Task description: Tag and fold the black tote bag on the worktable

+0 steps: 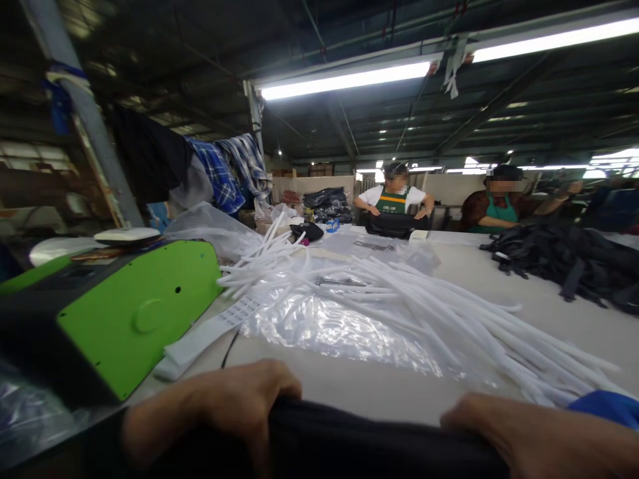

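Observation:
My left hand [219, 406] curls over the top edge of a black fabric piece [359, 442] at the bottom of the head view, fingers closed on it. At the lower right my right hand [519, 432] grips the same black piece, a blue sleeve [606, 407] at its wrist. Both hands sit at the near edge of a pale work table [349, 382]. Just beyond them lies a long spread of white plastic tubes [449, 313] on clear plastic sheeting [324, 326].
A green machine housing [134, 313] stands at the left. A white perforated strap [214, 332] lies beside it. A black fabric heap [564, 266] is at the far right. Two people [394, 199] in green aprons work at the table's far end. Clothes hang at the back left.

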### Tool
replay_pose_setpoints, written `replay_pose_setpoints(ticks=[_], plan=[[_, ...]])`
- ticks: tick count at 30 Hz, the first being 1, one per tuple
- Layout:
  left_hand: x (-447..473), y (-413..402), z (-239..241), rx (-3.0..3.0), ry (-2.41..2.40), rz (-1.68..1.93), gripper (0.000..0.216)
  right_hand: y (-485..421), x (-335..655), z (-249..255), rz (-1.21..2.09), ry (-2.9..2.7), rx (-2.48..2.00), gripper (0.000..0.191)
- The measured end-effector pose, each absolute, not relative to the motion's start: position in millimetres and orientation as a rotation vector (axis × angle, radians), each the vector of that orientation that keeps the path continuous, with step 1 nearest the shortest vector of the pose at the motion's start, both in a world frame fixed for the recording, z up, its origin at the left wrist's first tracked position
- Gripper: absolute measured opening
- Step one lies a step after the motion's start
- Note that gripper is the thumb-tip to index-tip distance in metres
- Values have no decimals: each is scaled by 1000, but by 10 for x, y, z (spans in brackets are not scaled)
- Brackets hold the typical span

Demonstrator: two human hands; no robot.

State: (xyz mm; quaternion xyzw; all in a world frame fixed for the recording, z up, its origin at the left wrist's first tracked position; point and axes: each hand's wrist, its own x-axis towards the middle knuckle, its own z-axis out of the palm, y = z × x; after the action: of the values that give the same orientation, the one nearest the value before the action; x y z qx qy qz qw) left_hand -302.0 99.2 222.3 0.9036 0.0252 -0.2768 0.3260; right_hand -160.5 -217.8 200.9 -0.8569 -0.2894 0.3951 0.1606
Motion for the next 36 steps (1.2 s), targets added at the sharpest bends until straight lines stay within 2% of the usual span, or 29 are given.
replay_pose_setpoints(ticks=[2, 8, 13, 16, 19, 20, 22, 24, 26, 28, 31, 36], plan=[[-2698, 1131, 2138, 2236, 116, -888, 38, -1947, -1403, 2049, 1301, -848, -2349, 45], [-1828, 1336, 1528, 2194, 268, -914, 45, -1564, -779, 1360, 1146, -667, -2346, 44], [-1425, 1297, 1283, 2263, 310, -1003, 51, -1565, -543, 896, 1037, -615, -2437, 33], [-1340, 1233, 1263, 2519, 168, -954, 70, -1588, -480, 777, 984, -610, -2461, 22], [-1444, 1133, 1354, 2810, -244, -650, 91, -1600, -438, 703, 982, -614, -2442, 17], [-1515, 1095, 1409, 2850, -359, -552, 88, -1600, -428, 690, 994, -611, -2436, 17], [-1685, 1012, 1540, 2892, -461, -464, 65, -1597, -420, 687, 1035, -588, -2426, 19], [-1842, 928, 1662, 2974, -341, -446, 35, -1593, -428, 708, 1092, -567, -2412, 26], [-1942, 854, 1726, 3009, -105, -414, 17, -1586, -443, 739, 1142, -559, -2377, 34], [-1980, 810, 1694, 2769, 212, -320, 12, -1574, -454, 767, 1173, -571, -2337, 39], [-1991, 815, 1498, 2128, 632, -232, 18, -1551, -463, 794, 1184, -595, -2311, 40], [-2124, 913, 1182, 1748, 908, -94, 18, -1544, -485, 807, 1162, -616, -2312, 41]])
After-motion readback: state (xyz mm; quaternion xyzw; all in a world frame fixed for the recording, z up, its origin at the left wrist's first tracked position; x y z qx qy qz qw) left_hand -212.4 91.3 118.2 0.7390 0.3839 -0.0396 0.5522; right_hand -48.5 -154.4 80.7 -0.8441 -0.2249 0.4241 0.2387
